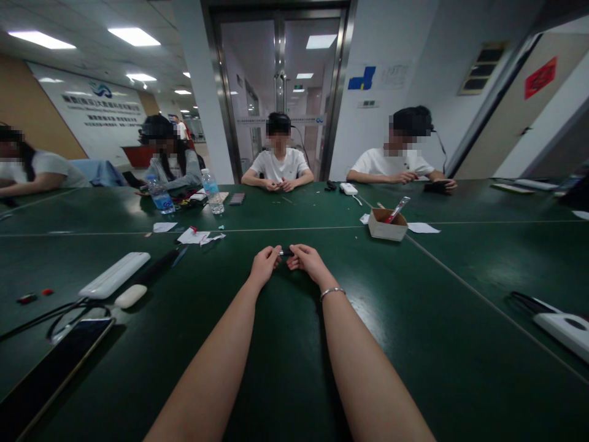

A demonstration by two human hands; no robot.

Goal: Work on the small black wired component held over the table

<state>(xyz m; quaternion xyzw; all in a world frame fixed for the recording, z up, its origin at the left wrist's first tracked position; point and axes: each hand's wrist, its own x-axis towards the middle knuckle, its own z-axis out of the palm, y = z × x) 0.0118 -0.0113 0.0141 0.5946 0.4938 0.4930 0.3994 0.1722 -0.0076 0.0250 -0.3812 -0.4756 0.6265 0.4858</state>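
Observation:
Both my arms reach forward over the green table (285,319). Between my fingertips is a small dark object with a silvery end (286,252), too small to name. My left hand (266,264) pinches its silvery end. On the other side, my right hand (307,260) grips the dark end, its fingers curled. A silver bracelet (332,293) circles my right wrist. My fingers partly cover the object, and it seems to be held just above the tabletop.
Left lie a phone (55,368), a white power bank (115,275), a white earbud case (131,296) and cables. Ahead are paper scraps (193,236), water bottles (212,191) and a small box (387,228) holding a red-and-clear item. Several people sit across the table.

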